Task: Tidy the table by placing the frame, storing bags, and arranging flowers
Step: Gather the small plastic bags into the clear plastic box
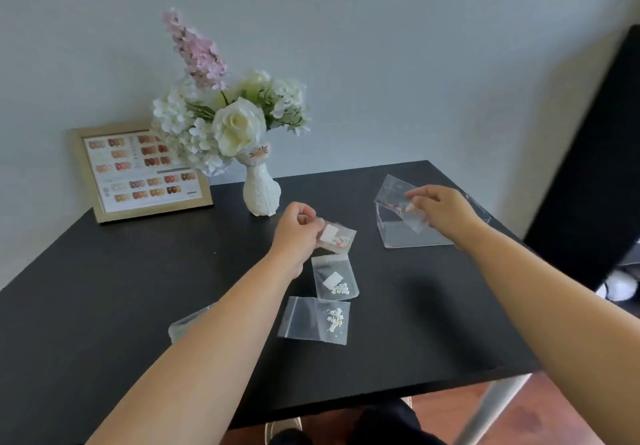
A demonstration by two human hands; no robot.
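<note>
A gold picture frame [86,181] leans upright against the wall at the table's back left. Beside it stands a white vase [260,192] holding white and pink flowers [239,122]. My left hand [297,228] pinches a small clear bag [341,236] with white and red bits, just above the black table [104,288]. My right hand [441,209] holds another clear bag [398,195] over the open top of a clear acrylic box [412,235]. Two more small bags [335,280] [315,320] lie flat in front of my left hand. A further bag [188,323] peeks out from under my left forearm.
A black panel [595,167] stands at the right, beyond the table's corner. A grey table leg [491,410] drops to a wooden floor. My shoes [284,427] show below the front edge. White objects [620,285] sit on the floor at far right.
</note>
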